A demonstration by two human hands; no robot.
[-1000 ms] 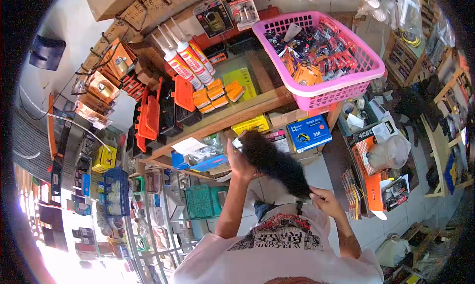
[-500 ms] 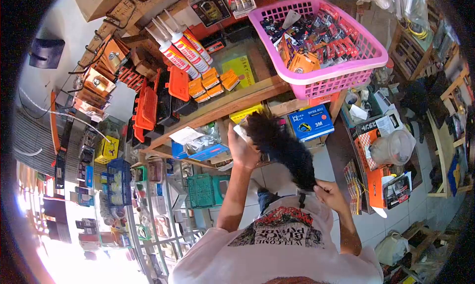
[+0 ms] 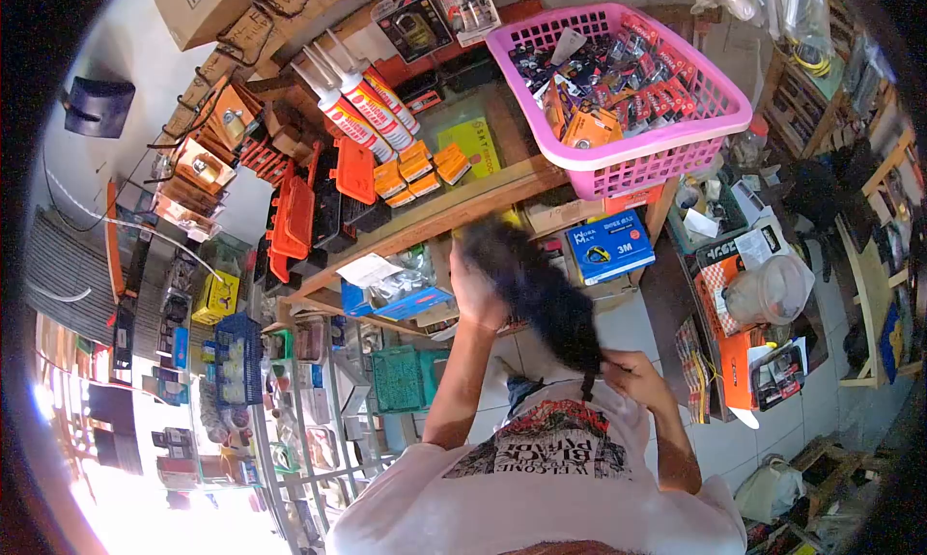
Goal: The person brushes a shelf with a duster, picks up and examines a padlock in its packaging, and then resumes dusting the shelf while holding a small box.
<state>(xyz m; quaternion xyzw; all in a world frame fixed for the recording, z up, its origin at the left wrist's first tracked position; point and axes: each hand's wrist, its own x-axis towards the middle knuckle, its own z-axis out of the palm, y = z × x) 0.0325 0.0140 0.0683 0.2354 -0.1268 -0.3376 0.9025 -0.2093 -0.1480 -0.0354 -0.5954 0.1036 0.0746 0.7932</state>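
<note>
- The dark, fluffy duster (image 3: 543,306) slanted across the frame's centre, seemingly light, soft and bendy.
- Right of centre, the right hand (image 3: 641,381) gripped its narrow lower end between closed fingers, likely the firmest hold.
- The left hand (image 3: 476,294) met the upper fluff, its fingers' grip hidden.

Pale wall (image 3: 145,33), upper left; corrugated grey panel (image 3: 72,256) beneath; bright glare, lower left; glass-topped table (image 3: 435,203) with wooden edge; metal-framed shelving (image 3: 319,429) alongside; light tiled floor (image 3: 715,451); wooden racks (image 3: 862,284), right.
</note>
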